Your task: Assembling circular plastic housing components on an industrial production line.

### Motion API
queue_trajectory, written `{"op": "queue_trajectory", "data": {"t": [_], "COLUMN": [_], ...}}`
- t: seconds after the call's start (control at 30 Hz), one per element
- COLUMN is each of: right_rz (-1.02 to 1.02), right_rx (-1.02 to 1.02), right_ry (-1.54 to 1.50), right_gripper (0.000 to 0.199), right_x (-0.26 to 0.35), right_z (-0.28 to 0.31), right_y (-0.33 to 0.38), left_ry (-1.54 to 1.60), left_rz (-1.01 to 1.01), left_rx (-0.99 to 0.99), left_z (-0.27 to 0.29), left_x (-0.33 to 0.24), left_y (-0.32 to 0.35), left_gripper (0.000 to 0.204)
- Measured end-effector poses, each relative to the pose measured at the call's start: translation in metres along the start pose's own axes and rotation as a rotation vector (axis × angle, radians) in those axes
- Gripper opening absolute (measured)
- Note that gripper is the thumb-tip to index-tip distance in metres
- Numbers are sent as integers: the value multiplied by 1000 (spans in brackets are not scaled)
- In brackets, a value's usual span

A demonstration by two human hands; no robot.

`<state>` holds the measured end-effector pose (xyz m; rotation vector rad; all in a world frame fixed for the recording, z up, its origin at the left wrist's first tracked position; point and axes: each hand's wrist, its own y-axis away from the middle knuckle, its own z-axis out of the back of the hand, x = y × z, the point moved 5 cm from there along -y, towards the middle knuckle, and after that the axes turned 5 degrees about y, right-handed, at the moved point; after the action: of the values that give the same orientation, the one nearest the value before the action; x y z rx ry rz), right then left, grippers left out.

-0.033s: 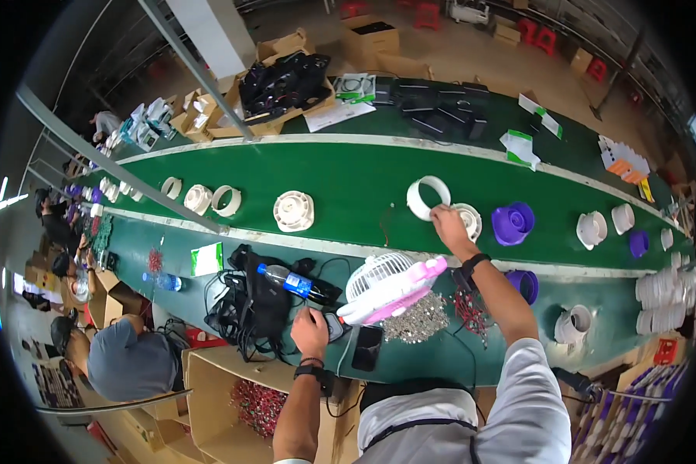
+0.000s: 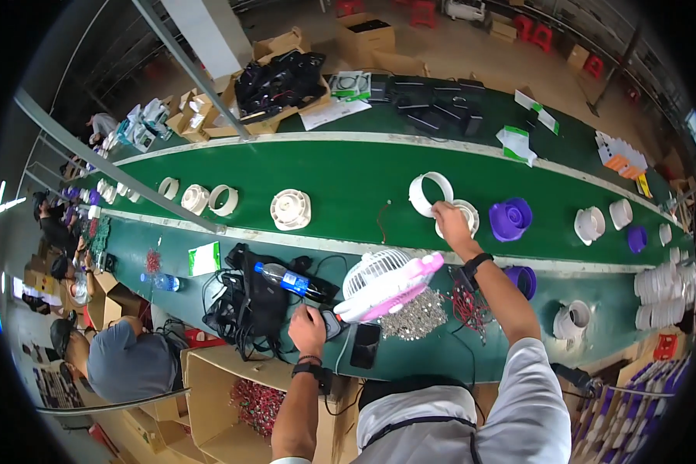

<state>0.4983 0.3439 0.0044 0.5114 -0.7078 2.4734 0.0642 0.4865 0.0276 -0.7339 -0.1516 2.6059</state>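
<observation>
My right hand reaches over the green conveyor belt, fingers pinched on the near rim of a white plastic ring, which stands tilted. Partly behind that hand is a round white plastic housing. My left hand is closed at the near edge of the bench, beside a small dark grey device; what its fingers hold, if anything, is hidden. Between my hands a white and pink fan lies tilted, its grille facing up and away. Under its right side is a heap of small metal parts.
A phone, a dark drink bottle and a black bag lie near my left hand. Red wires and purple housings are at the right. A cardboard box stands below the bench; a person sits at the left.
The white ring and my right hand have shifted very slightly right against the belt. The whole view has tipped a little. My left hand looks unchanged.
</observation>
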Motion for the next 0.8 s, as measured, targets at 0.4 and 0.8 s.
{"op": "queue_trajectory", "data": {"t": [0.4,0.8], "right_rz": [-235,-271], "right_rx": [175,178], "right_ry": [294,273], "right_gripper": [14,14], "right_x": [-77,-86], "right_z": [44,54], "right_y": [70,76], "left_ry": [-24,1], "left_rz": [21,15], "left_rx": [64,56], "left_z": [-3,2], "left_x": [-3,-6], "left_y": [0,-1], "left_gripper": [26,27]}}
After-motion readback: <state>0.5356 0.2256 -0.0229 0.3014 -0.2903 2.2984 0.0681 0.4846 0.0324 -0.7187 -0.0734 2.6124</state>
